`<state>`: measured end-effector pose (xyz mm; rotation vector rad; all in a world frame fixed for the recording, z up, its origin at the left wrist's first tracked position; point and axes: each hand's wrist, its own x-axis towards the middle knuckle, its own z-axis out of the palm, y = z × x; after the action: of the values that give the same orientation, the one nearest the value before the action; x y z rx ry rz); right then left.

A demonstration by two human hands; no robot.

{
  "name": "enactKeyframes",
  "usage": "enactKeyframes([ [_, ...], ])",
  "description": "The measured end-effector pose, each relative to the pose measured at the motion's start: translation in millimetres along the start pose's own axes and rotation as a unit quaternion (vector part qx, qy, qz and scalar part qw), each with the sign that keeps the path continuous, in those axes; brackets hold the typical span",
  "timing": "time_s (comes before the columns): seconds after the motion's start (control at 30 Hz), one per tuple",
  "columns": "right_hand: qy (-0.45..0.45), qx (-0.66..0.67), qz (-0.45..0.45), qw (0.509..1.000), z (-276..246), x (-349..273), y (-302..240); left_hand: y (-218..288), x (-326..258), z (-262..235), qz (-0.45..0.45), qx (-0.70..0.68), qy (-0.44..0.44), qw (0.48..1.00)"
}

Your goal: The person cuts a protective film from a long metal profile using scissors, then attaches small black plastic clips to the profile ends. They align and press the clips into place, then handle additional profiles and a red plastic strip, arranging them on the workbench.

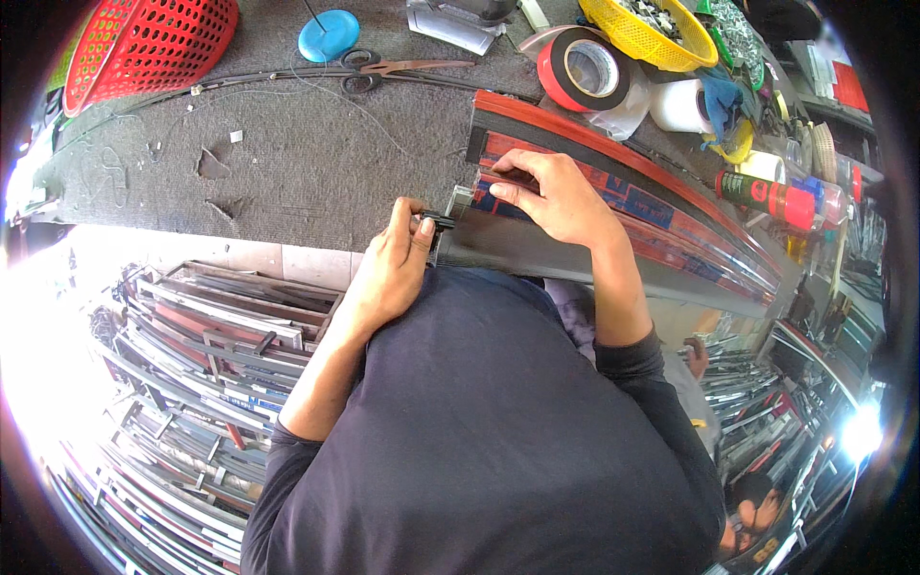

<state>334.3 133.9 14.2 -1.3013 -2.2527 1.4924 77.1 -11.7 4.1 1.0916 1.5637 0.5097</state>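
- Long grey metal profile strip with a red-and-blue printed film on its upper face (613, 216) lies on the grey felt-covered workbench (287, 163). Long axis runs from its cut end at centre frame off to the right and nearer, past the right forearm; it bows in the fisheye view.
- Cut end faces left, just beside the left hand.
- Left hand (388, 273): fingers curled shut, pinching a small black clip-like piece (439, 221) between thumb and fingertips, right against the strip's end face. Cannot tell whether the piece is seated in the strip.
- Right hand (556, 196): palm down on the strip's top face just right of the cut end. Fingers bent, tips pressing on the printed film, thumb (508, 195) alongside them. Pressing rather than wrapping; the strip sits under the fingers, not enclosed.
- The two hands are near each other, the strip's end between them.
- Far side of the bench: red-handled scissors (383, 69), round blue plastic disc with a thin stem (328, 36), red woven plastic basket (144, 43) far left.
- Far right: roll of black tape with a red liner (580, 72), yellow plastic basket of small parts (647, 34), white roll (678, 105), red spray can lying on its side (767, 196).
- Near left, below the bench edge: stack of similar metal profiles (201, 355).
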Motion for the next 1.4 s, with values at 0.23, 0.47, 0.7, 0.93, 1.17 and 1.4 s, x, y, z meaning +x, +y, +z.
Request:
enactKeyframes([
  [0.23,0.005,-0.004,0.013,1.0,-3.7,2.2,-1.2,-10.8,4.2,3.8,0.01,-0.009,-0.009,1.0],
  [0.47,-0.001,-0.005,0.006,1.0,-6.9,4.4,-1.8,-13.6,-2.6,20.0,0.036,-0.152,0.032,0.987],
  [0.7,-0.03,-0.01,0.003,1.0,-5.2,5.0,2.0,-12.1,-3.2,32.4,0.054,-0.209,0.049,0.975],
  [0.93,-0.04,-0.04,-0.015,0.998,-1.6,2.5,-0.2,-18.3,28.8,-7.6,0.145,-0.177,0.17,0.958],
  [1.17,-0.024,-0.016,-0.027,0.999,5.9,-5.2,2.1,-11.1,60.7,-44.4,0.126,-0.18,0.096,0.971],
  [1.4,0.017,-0.04,-0.014,0.999,23.0,1.0,8.0,-74.1,84.6,-78.9,0.099,-0.109,0.073,0.986],
])
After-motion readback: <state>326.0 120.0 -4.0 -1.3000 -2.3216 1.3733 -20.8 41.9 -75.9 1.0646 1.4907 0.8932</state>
